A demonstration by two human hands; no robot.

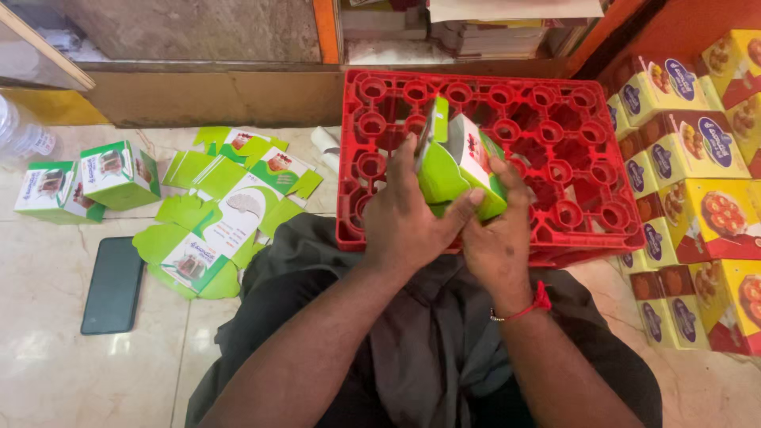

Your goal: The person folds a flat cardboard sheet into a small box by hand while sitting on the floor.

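Head view: both hands, left hand and right hand, clasp a green-and-white carton, seemingly half-folded, over the red crate. Left of the crate lie flat cartons, two folded boxes and a phone.

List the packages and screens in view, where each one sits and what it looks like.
Green and white carton: half folded, held in both hands over the red crate.
Two assembled green cartons: floor, far left.
Flat green carton blanks: piled on the floor.
Yellow boxes: stacked at right.
Phone: dark screen, lying on the floor.
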